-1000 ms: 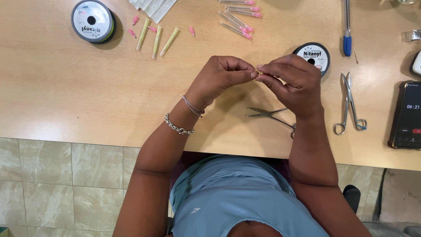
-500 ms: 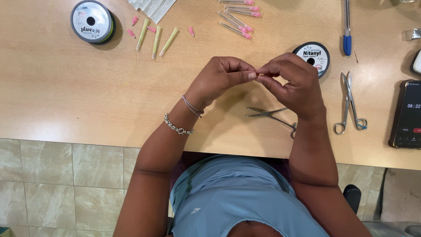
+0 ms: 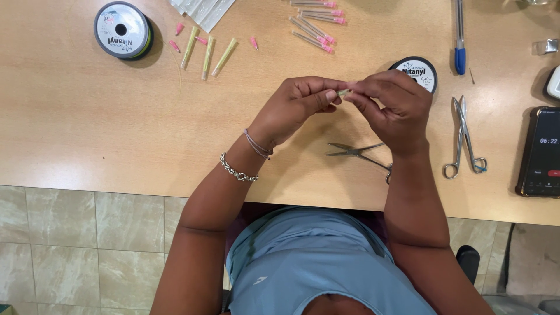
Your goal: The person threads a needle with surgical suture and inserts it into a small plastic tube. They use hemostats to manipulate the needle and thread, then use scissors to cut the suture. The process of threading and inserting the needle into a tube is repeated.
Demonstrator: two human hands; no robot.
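Two hands meet on one small pale-green plastic needle cap [image 3: 343, 92], held above the light wooden worktop [image 3: 87, 128]. Its long axis runs left to right between them. The left hand [image 3: 297, 105] has its grip closed on the cap's left end, and the right hand [image 3: 391, 105] pinches the right end; both are equally near. Slim steel forceps [image 3: 357, 153] lie just below the right hand, and a black spool of thread [image 3: 417, 70] sits behind it.

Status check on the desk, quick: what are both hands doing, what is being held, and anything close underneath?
Left hand and right hand pinch one small pale tube between fingertips. Held above the table. Forceps lie just below.
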